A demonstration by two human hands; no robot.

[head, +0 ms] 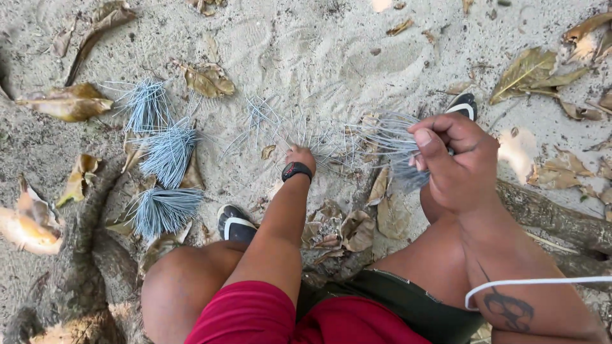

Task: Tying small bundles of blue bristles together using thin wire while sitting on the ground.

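Pale sand (306, 51) strewn with dry brown leaves (207, 79) fills the view, with dark tree roots (554, 220) running across the near right. The seated person's bare knees frame the near edge, black sandals (234, 224) on the feet. At left, three tied bundles of thin grey-blue strands (162, 162) lie in a row on the sand, each fanned like a brush.

More loose strands (299, 130) lie scattered in the middle (they look like stripped leaf midribs, though the view is too coarse to be sure). They seem light, thin and springy, likely to bend or snap if pinched singly, so they are best gathered several at once and gripped near one end.

The right hand (456, 162) is raised, fist closed around a gathered bunch (395, 150) whose ends splay leftward. The left hand (299, 156), a black watch (296, 171) on its wrist, reaches straight down to the sand among the loose strands; its fingers are hidden, so its grip cannot be told.
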